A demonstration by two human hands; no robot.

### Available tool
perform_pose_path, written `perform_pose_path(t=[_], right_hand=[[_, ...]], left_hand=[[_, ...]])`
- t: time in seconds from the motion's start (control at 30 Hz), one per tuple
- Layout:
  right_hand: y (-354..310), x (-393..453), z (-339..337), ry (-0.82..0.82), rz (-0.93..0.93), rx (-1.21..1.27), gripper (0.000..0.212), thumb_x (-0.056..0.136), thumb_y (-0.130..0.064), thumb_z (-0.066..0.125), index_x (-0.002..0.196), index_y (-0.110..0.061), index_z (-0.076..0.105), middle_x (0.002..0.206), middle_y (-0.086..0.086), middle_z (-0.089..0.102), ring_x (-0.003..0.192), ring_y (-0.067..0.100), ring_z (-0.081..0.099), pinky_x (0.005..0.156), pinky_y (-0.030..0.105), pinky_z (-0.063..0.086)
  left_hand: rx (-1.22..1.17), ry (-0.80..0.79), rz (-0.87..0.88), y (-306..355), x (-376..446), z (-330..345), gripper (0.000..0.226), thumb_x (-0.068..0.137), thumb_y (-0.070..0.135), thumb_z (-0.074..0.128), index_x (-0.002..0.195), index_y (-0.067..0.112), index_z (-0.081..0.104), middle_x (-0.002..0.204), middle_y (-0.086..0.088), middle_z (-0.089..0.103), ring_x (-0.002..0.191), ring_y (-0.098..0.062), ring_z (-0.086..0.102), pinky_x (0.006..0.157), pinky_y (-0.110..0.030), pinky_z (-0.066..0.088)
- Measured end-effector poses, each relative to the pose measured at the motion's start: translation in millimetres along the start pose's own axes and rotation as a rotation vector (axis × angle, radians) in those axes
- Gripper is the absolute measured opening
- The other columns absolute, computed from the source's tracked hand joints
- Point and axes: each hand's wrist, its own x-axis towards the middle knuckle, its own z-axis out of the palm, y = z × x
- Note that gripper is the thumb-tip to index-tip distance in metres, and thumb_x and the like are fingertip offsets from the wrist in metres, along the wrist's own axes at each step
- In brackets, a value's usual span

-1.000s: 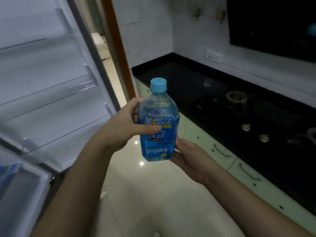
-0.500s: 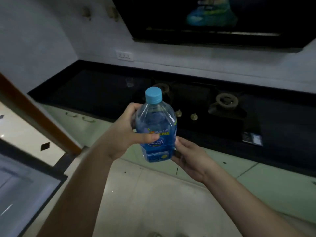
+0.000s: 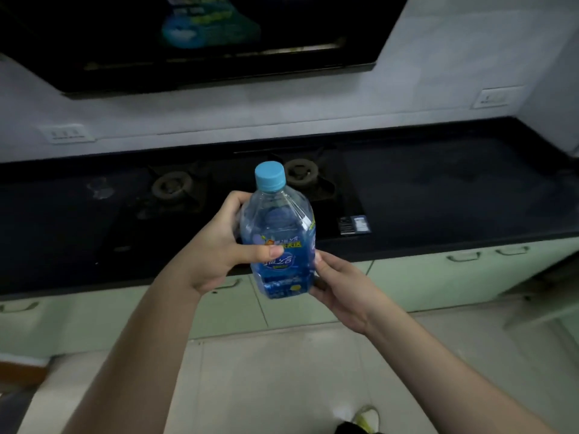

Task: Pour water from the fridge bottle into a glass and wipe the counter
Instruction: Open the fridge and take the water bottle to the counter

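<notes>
A clear plastic water bottle [image 3: 279,236] with a light blue cap and a blue label stands upright in front of me, capped. My left hand [image 3: 219,242] grips its left side, thumb across the label. My right hand [image 3: 341,289] cups its lower right side and base. The bottle hangs in the air in front of the black counter [image 3: 454,195]. A faint clear glass [image 3: 100,187] seems to stand on the counter's left part, left of the burners.
A two-burner gas hob [image 3: 238,189] is set into the counter, with a dark range hood [image 3: 219,42] above. Pale green cabinet drawers [image 3: 438,277] run below the counter edge. Wall sockets [image 3: 67,133] sit on the backsplash. Light tiled floor lies underfoot.
My view has swung right from the open fridge door to face the hob and counter squarely. Both hands have kept the same hold on the bottle.
</notes>
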Motion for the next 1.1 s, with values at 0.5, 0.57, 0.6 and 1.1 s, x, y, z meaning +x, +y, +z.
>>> perform_pose_path(t=[0.5,0.57,0.6,1.1], right_hand=[[-82.2,-14.8,-179.9,0.155,-0.063,0.051,0.033,0.104,-0.028,0.042,0.125,-0.013,0.062,0.119,0.003,0.070,0.113,0.015,0.064,0.099,0.030,0.048],[-87.8,-13.4,-194.3,0.173,-0.070,0.054,0.033,0.103,-0.030,0.043,0.124,-0.014,0.062,0.119,0.003,0.070,0.113,0.015,0.064,0.100,0.031,0.047],[-90.3,-11.4,-201.1,0.180,-0.077,0.059,0.033,0.103,-0.030,0.043,0.124,-0.014,0.062,0.119,0.003,0.070,0.114,0.016,0.064,0.101,0.032,0.047],[-119.2,99.5,-294.5,0.314,-0.062,0.114,0.034,0.103,-0.027,0.042,0.128,-0.011,0.058,0.123,0.010,0.067,0.117,0.022,0.062,0.102,0.038,0.045]], left_hand=[[-0.016,-0.069,0.025,-10.7,148.3,163.0,0.079,0.055,0.022,0.089,0.126,0.032,0.056,0.126,-0.001,0.065,0.121,-0.023,0.059,0.097,-0.040,0.051],[0.003,-0.086,0.025,-10.8,163.3,174.0,0.079,0.055,0.022,0.089,0.126,0.030,0.056,0.126,0.000,0.066,0.121,-0.021,0.060,0.096,-0.039,0.051],[0.011,-0.094,0.022,-10.7,171.3,178.6,0.079,0.055,0.023,0.089,0.126,0.028,0.055,0.125,0.001,0.066,0.120,-0.020,0.060,0.094,-0.036,0.053],[0.239,-0.123,0.041,-59.2,333.6,186.9,0.075,0.055,0.038,0.093,0.120,0.038,0.055,0.122,0.009,0.064,0.115,-0.013,0.062,0.097,-0.047,0.053]])
